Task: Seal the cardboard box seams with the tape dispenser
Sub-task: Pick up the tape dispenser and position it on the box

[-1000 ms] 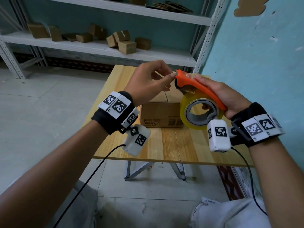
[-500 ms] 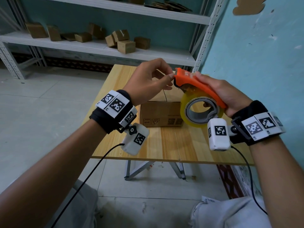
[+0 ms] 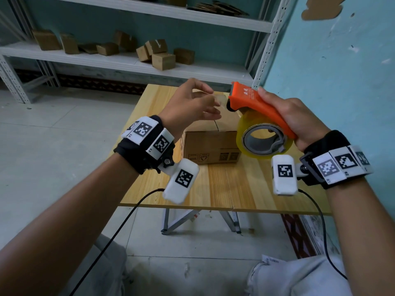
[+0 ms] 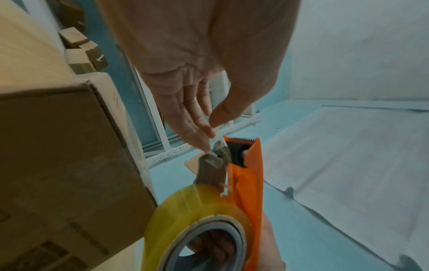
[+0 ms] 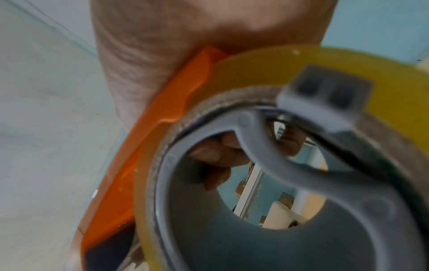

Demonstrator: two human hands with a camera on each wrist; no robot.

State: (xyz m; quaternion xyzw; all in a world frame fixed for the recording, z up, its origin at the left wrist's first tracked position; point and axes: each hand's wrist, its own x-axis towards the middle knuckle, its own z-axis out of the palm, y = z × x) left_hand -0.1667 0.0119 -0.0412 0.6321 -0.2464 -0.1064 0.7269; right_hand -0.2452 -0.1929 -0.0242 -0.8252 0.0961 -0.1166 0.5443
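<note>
My right hand (image 3: 284,114) grips the orange tape dispenser (image 3: 254,103) in the air over the table, nose pointing left. Its yellowish tape roll (image 3: 263,142) hangs below the handle, and my fingers (image 5: 220,152) show through the roll's core. Just left of the nose, my left hand (image 3: 215,105) pinches the clear tape end (image 4: 218,146) between thumb and fingers; a short strip runs from them to the dispenser (image 4: 246,176). Beneath both hands the closed cardboard box (image 3: 211,146) stands on the wooden table (image 3: 235,189), its top seam partly hidden by my left hand.
A blue wall (image 3: 331,71) runs close along the table's right side. Behind the table stands a white metal shelf (image 3: 128,63) holding several small cardboard boxes (image 3: 162,58). Grey floor lies to the left and in front.
My left hand has drawn a little to the left, away from the dispenser's nose, with the tape end in its fingers. The dispenser has stayed in my right hand's grip.
</note>
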